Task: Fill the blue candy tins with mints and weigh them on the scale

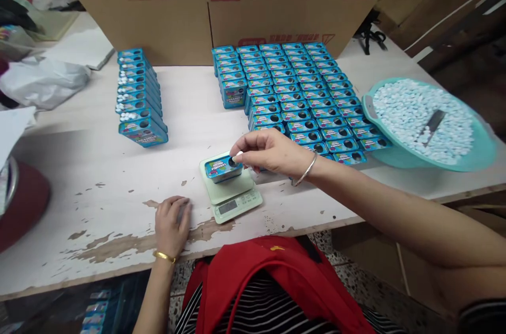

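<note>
My right hand (272, 152) is closed in a pinch on a small white candy (237, 156). It hovers at the right end of a blue candy tin (219, 168), by the dark round opening in its top. Under that tin is a pale green digital kitchen scale (241, 206); its display reading is too small to make out. To the left of the scale, my left hand (173, 220) rests on the table with thumb and fingers apart, holding nothing that I can see.
Rows of blue tins (298, 94) with dark openings stand behind my right hand. A shorter row (140, 99) at left has white candies on top. At right, a turquoise basin (371, 113) holds pale candies and a scoop (431, 126). A cardboard box (276, 12) stands behind.
</note>
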